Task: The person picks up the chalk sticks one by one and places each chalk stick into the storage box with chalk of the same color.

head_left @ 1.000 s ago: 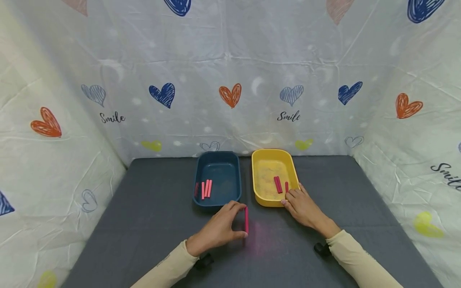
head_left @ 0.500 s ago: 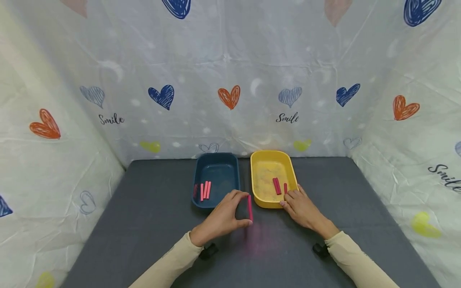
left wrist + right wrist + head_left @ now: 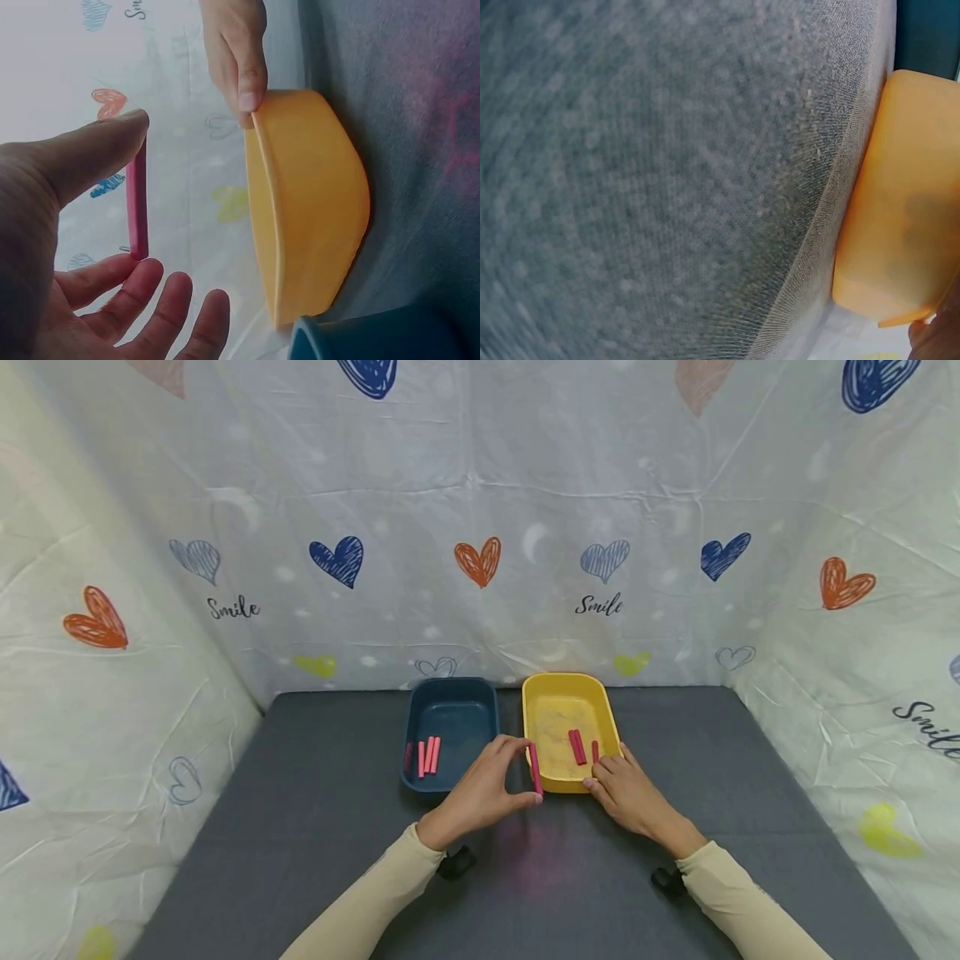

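Observation:
In the head view my left hand (image 3: 482, 792) pinches a dark pink chalk stick (image 3: 535, 768) by its two ends, thumb at one and fingertips at the other. The stick is held over the near left corner of a yellow tray (image 3: 551, 710). In the left wrist view the chalk (image 3: 137, 206) is apart from the tray (image 3: 315, 202). My right hand (image 3: 636, 795) grips the tray's near right rim, thumb outside. Inside lie two dark pink sticks (image 3: 577, 747) side by side and another stick (image 3: 596, 750), partly hidden by the right fingers.
A dark blue tray (image 3: 461, 714) stands left of the yellow one and holds several light pink sticks (image 3: 429, 756). Pink dust (image 3: 536, 860) smudges the grey tablecloth (image 3: 315, 810). A printed curtain (image 3: 405, 610) hangs behind the table and along both sides.
My left hand has carried the chalk stick forward and to the right, from above the tablecloth to the yellow tray's near left corner. My right hand has stayed on the rim.

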